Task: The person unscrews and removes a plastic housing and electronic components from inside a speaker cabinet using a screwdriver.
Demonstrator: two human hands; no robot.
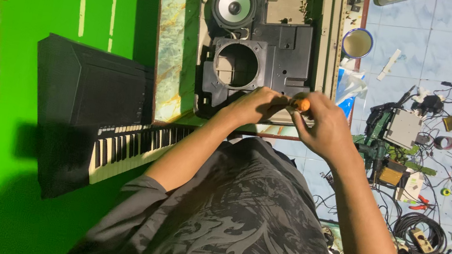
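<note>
My left hand [253,104] and my right hand [324,127] meet at the near edge of a table, both closed around a small tool with an orange handle [301,104]. Just beyond them lies a black plastic speaker housing [273,50] with one round empty hole [237,63]. A grey-coned speaker [234,6] sits in the housing further away. What the tool's tip touches is hidden by my fingers.
A black electronic keyboard [101,120] leans against the green wall at left. A cup [358,43] stands beside the table. The tiled floor at right holds circuit boards [402,128], cables [420,227], pliers and scattered parts.
</note>
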